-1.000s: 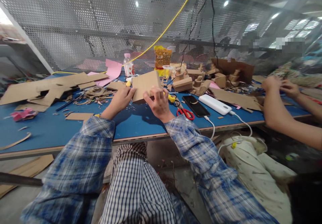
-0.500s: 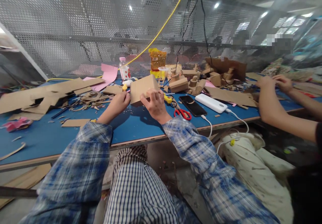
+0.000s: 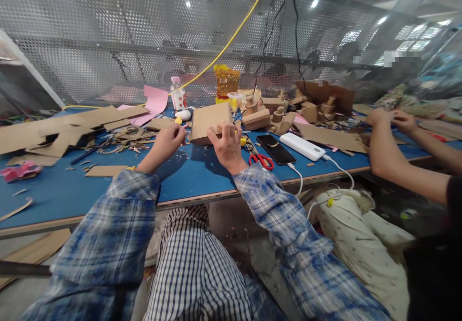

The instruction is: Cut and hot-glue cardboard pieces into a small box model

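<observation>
A small closed cardboard box (image 3: pixel 210 118) rests on the blue tabletop in front of me. My right hand (image 3: pixel 227 147) curls over its near right corner, fingers bent against the cardboard. My left hand (image 3: pixel 166 147) is just left of the box and apart from it, its fingers curled together. Whatever the left fingers may hold is too small or hidden to make out. Red-handled scissors (image 3: pixel 263 161) lie right of my right hand, with a yellow tool partly hidden behind that hand.
A black phone (image 3: pixel 276 149) and a white power bank (image 3: pixel 302 147) lie to the right with cables over the edge. Cardboard scraps (image 3: pixel 133 138) litter the left. Cardboard pieces, a bottle (image 3: pixel 178 98) and a yellow packet (image 3: pixel 226 83) stand behind. Another person's hands (image 3: pixel 391 119) work at far right.
The box has gone from tilted in my hands to sitting flatter on the table. My left hand has come away from its left side; the right hand stays on it.
</observation>
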`<state>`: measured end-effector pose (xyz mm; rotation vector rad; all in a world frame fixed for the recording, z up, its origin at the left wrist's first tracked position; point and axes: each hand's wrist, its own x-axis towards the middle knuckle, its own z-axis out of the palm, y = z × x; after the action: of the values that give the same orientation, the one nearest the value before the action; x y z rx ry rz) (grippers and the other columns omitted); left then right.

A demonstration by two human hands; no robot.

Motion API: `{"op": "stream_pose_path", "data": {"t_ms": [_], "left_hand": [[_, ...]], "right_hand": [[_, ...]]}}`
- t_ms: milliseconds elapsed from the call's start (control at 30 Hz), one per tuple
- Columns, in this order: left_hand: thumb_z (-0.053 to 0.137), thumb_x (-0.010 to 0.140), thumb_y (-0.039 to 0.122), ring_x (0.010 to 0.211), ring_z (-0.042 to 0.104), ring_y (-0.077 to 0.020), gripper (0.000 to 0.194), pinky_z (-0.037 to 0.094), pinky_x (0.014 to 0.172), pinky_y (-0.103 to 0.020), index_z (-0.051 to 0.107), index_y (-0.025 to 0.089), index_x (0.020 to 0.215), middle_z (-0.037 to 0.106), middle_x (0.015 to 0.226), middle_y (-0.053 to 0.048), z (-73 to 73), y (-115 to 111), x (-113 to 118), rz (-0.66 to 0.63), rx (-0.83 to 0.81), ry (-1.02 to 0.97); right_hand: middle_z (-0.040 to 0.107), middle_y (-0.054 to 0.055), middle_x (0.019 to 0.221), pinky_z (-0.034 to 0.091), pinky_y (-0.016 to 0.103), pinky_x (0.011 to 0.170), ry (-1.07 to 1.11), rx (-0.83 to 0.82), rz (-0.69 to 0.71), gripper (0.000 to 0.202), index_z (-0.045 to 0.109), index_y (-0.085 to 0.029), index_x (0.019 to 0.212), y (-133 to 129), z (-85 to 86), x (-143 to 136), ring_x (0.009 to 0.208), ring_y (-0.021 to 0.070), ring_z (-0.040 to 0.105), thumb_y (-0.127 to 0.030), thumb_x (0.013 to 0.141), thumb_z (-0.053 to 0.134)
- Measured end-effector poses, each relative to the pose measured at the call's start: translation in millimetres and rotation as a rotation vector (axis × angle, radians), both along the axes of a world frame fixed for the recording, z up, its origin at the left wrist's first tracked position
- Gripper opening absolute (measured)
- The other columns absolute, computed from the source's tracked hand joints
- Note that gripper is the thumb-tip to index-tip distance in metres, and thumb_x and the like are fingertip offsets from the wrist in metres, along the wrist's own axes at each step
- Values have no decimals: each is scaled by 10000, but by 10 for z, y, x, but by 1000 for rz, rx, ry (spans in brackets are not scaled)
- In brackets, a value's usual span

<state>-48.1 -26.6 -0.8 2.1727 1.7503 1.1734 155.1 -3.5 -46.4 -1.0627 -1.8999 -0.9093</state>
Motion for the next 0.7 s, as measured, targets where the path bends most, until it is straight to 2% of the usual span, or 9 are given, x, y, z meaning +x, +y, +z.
{"op": "stream_pose_path", "data": {"t_ms": [167,300,367,433,500,567,633,700], "left_hand": [[435,913,252,622,507,-149,269,360,627,-279,529,189,669,607,666,-24,22,-3,-31,30,53,-55],[463,882,237,649,555,-155,186,411,647,-269,556,187,728,631,689,-20,-13,67,-104,128,70,-150],[517,844,232,726,596,-163,103,450,703,-266,598,176,814,676,782,-36,-41,111,-140,171,87,-180],[568,833,278,823,622,-177,142,474,771,-274,620,163,897,703,910,-67,-62,141,-158,173,122,-178],[534,888,390,829,631,-187,244,477,769,-287,613,159,898,704,913,-83,-72,143,-147,117,109,-173],[423,945,483,732,621,-187,377,467,700,-291,590,173,811,680,777,-66,-71,116,-104,-13,13,-152],[372,958,510,640,589,-185,448,447,658,-295,548,194,693,617,634,-43,-66,71,-45,-156,-69,-53],[384,952,477,622,566,-190,435,435,673,-303,517,207,637,574,585,-38,-61,25,9,-205,-36,84]], "right_hand": [[590,107,1167,325,443,1014,28,-71,6,307,677,-310,1203,-13,24,8,1167,253,493,-154,992,518],[587,115,1170,340,456,1018,52,-77,33,313,684,-298,1199,-14,16,11,1178,261,492,-143,983,518],[592,116,1152,350,456,1017,66,-41,65,299,693,-286,1178,-5,1,13,1178,258,493,-149,987,508],[597,116,1138,357,456,1017,68,-6,91,290,696,-277,1167,6,-16,14,1184,257,493,-156,990,500],[599,117,1135,357,456,1015,64,10,105,294,695,-276,1169,14,-28,14,1192,257,493,-156,993,492],[600,117,1133,355,452,1005,59,17,113,299,694,-280,1175,16,-34,13,1191,257,496,-157,998,487],[601,115,1131,353,447,997,53,36,112,289,692,-282,1177,15,-36,12,1187,254,500,-168,1004,490],[603,114,1129,348,447,1001,54,52,100,276,693,-280,1172,13,-36,11,1186,252,504,-176,1004,500]]}}
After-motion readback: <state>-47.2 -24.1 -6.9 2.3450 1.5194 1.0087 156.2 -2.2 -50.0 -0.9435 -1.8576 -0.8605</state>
